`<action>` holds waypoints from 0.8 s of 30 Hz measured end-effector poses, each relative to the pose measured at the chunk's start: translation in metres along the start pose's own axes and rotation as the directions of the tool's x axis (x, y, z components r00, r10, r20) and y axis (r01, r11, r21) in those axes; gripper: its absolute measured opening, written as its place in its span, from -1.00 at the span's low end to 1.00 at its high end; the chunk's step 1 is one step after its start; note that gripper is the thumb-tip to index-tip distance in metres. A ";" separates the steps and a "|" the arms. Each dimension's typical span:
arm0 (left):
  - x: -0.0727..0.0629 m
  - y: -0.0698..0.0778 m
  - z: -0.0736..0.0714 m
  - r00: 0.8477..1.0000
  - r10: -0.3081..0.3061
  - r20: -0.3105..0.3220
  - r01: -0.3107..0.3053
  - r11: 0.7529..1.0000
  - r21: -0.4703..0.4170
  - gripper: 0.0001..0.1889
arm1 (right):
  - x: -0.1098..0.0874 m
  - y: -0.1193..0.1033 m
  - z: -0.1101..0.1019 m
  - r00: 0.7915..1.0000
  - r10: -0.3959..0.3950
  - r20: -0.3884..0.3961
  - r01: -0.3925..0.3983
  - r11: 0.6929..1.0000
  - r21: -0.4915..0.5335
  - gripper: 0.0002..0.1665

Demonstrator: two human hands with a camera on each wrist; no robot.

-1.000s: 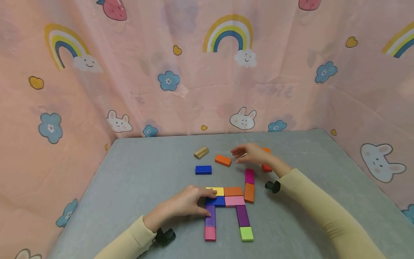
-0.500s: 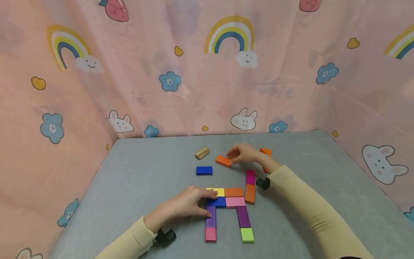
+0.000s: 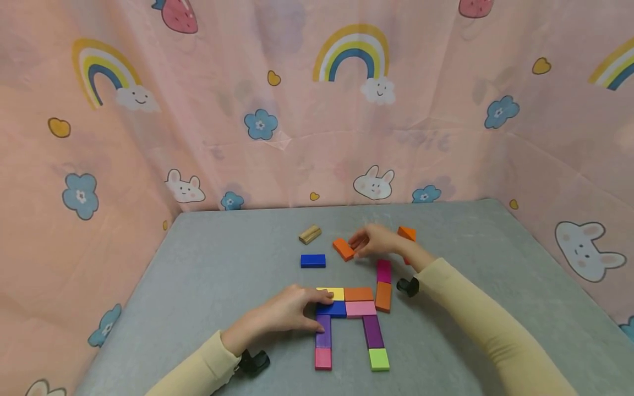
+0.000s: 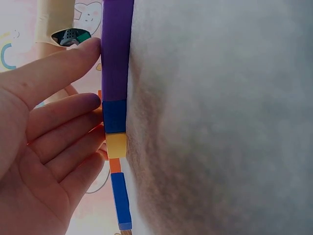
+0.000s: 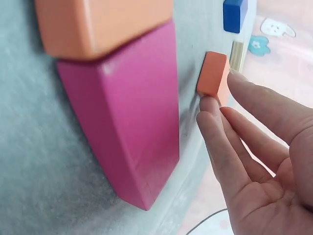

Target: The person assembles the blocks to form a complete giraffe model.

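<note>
My right hand [image 3: 376, 241] reaches to the back of the table, its fingertips touching the right end of a loose orange block [image 3: 343, 249]. In the right wrist view the fingers are fairly straight at the block's end, with the thumb beside its upper edge. My left hand [image 3: 284, 311] rests against a flat arrangement of coloured blocks. Its thumb lies on a violet block [image 3: 323, 330]; its forefinger reaches over a yellow block [image 3: 338, 294] and a dark blue block [image 3: 337, 309]. Orange, pink, purple, lime and rose blocks continue this arch-like shape.
A magenta block [image 3: 383, 270] and an orange one [image 3: 383, 297] stand in line right of the arch. Further back lie a blue block [image 3: 313, 261] and a striped wooden block [image 3: 310, 235]. Another orange piece [image 3: 407, 233] sits behind my right forearm. A patterned curtain [image 3: 317, 137] encloses the table.
My right hand has moved left to the loose orange block, which has turned and shifted slightly towards me. The left hand stays in place.
</note>
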State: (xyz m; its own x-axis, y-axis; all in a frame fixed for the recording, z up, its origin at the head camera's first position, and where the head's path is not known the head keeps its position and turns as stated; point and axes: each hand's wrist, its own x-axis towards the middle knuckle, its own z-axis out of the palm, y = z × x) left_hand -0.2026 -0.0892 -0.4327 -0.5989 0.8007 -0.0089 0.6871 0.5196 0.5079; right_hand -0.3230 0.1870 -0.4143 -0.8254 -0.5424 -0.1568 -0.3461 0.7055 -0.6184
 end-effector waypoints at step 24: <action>0.000 0.000 -0.001 1.000 0.008 0.001 -0.008 1.000 0.003 -0.46 | 0.021 0.000 0.004 0.998 -0.026 0.054 0.026 1.000 -0.004 -0.22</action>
State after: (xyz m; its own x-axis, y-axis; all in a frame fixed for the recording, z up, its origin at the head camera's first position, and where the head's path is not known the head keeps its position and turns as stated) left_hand -0.2031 -0.0900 -0.4319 -0.5927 0.8054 -0.0056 0.6935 0.5138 0.5051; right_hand -0.3387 0.1743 -0.4209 -0.7909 -0.5842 -0.1821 -0.3691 0.6928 -0.6195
